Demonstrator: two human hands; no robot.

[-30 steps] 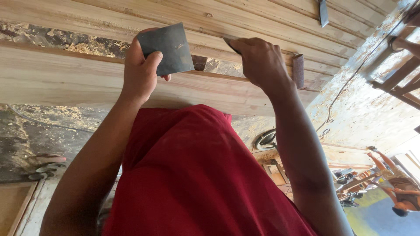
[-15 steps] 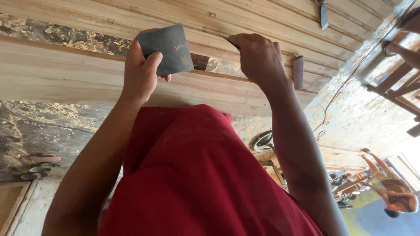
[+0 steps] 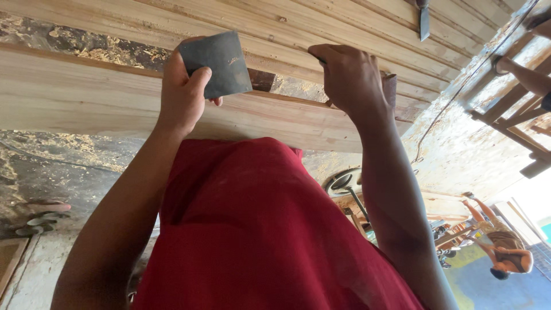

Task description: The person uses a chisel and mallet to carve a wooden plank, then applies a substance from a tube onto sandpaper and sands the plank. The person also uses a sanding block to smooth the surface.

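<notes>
My left hand (image 3: pixel 183 95) grips a dark grey square sheet (image 3: pixel 217 62), which looks like sandpaper, with the thumb across its lower edge. The sheet is raised just over the edge of a long pale wooden plank (image 3: pixel 74 103). My right hand (image 3: pixel 350 77) is curled into a fist over the same plank edge, farther right. A thin dark tip shows at its fingertips. What it holds is mostly hidden. A dark brown block (image 3: pixel 391 86) sits right behind that hand, between the planks.
More pale planks (image 3: pixel 321 26) lie side by side beyond, with a dark metal piece (image 3: pixel 423 20) on them. Sawdust covers the floor (image 3: pixel 69 155). A cable (image 3: pixel 453 103) runs at right. Another person (image 3: pixel 505 241) and wooden frames (image 3: pixel 516 115) are at far right.
Both hands stay almost in place. The right fist has shifted slightly along the plank edge, and the view has moved a little.
</notes>
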